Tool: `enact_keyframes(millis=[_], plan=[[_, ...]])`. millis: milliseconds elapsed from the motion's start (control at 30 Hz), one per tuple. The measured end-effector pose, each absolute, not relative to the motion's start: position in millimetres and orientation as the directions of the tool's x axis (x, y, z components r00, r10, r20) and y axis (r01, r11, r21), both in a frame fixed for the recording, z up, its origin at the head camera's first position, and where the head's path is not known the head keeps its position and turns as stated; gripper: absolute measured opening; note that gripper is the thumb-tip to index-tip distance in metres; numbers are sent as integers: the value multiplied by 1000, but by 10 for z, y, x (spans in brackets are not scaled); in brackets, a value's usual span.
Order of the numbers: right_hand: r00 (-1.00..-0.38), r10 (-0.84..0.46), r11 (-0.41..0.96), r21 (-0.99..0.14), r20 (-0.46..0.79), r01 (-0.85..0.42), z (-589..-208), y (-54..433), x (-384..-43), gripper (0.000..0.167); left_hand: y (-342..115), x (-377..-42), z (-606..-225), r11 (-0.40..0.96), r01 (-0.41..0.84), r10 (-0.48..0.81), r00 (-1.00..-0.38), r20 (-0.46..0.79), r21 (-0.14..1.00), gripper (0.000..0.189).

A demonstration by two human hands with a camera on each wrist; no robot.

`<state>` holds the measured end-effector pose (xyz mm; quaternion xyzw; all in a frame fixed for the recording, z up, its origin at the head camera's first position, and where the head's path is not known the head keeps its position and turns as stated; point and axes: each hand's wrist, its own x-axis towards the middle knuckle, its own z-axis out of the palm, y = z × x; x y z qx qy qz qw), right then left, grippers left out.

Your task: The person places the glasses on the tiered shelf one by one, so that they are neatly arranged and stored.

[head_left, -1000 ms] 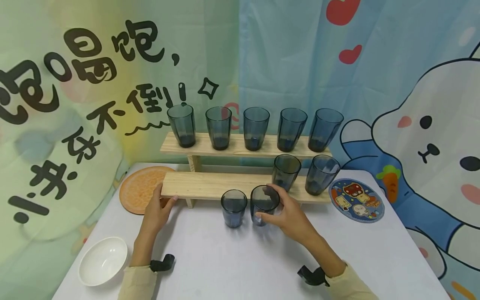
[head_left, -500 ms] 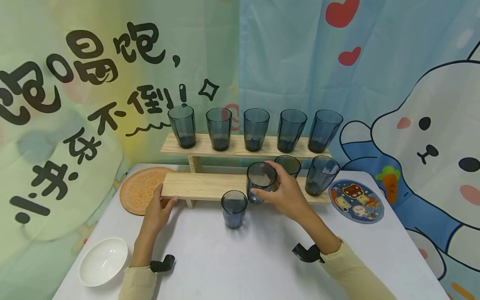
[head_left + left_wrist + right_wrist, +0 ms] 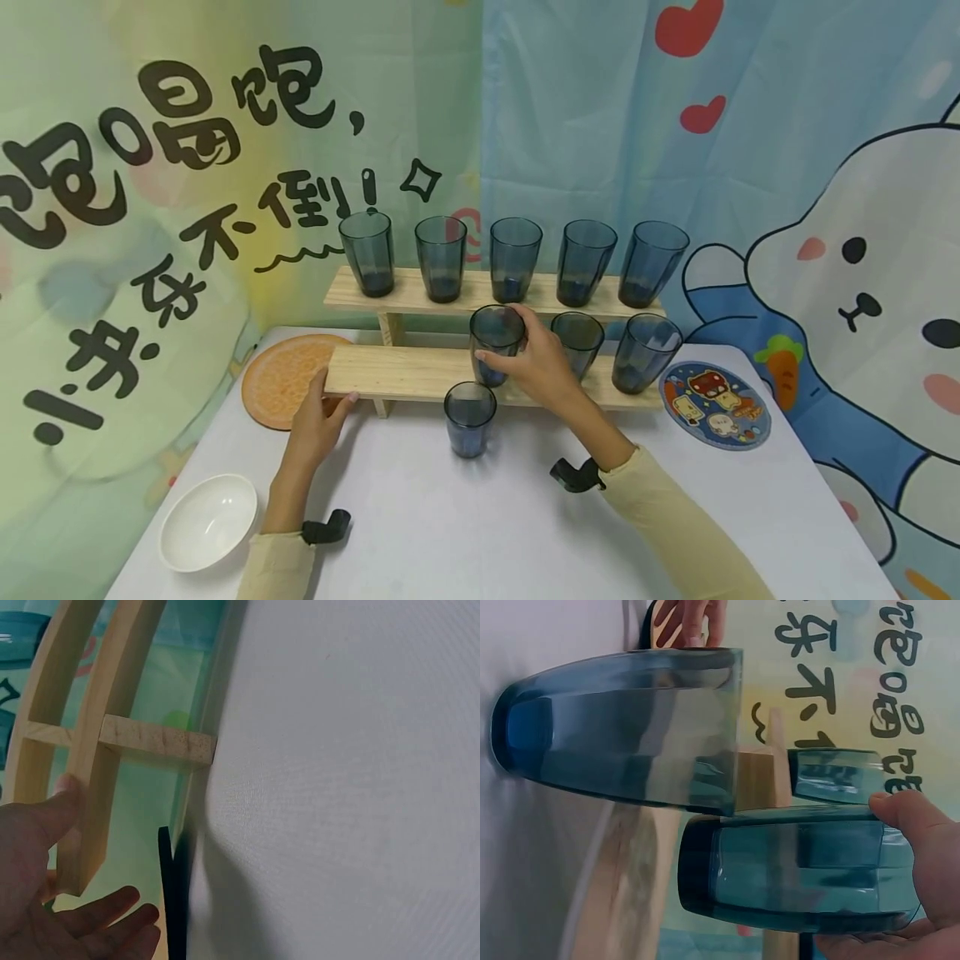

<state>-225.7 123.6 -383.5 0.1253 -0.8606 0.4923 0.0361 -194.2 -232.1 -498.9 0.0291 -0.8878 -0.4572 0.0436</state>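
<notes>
My right hand (image 3: pixel 542 362) grips a blue-tinted drinking glass (image 3: pixel 491 354) near its rim, thumb on one side and fingers on the other. This glass is upright over the lower board of a two-tier wooden shelf (image 3: pixel 397 371); whether its base touches the board is unclear. In the right wrist view, the held glass (image 3: pixel 795 870) appears beside another glass (image 3: pixel 622 727) that stands on the table. That glass (image 3: pixel 469 421) is in front of the shelf. My left hand (image 3: pixel 318 425) holds the lower board's left end, the thumb (image 3: pixel 64 799) pressed against its edge.
Several matching glasses line the upper board (image 3: pixel 468 287). Two glasses (image 3: pixel 577 337) stand at the lower board's right. An orange round mat (image 3: pixel 277 379) and white bowl (image 3: pixel 208 523) are left; a blue patterned round mat (image 3: pixel 716 406) is right. Printed curtains hang behind the table.
My right hand has lifted the glass from the table in front of the shelf and moved it up, back and left over the lower board. The left hand has stayed put.
</notes>
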Motion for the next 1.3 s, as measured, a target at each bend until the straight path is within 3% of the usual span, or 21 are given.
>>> enact_keyframes(millis=[967, 1300], plan=[[-982, -160, 455, -875, 101, -164, -4045, 1154, -2431, 99, -2300, -1941, -4989, 579, -7, -85, -995, 52, 816, 78], [-972, -156, 505, -831, 178, -233, -4093, 1105, -2394, 108, -2325, -1948, -4992, 573, -20, -89, -995, 38, 820, 77]])
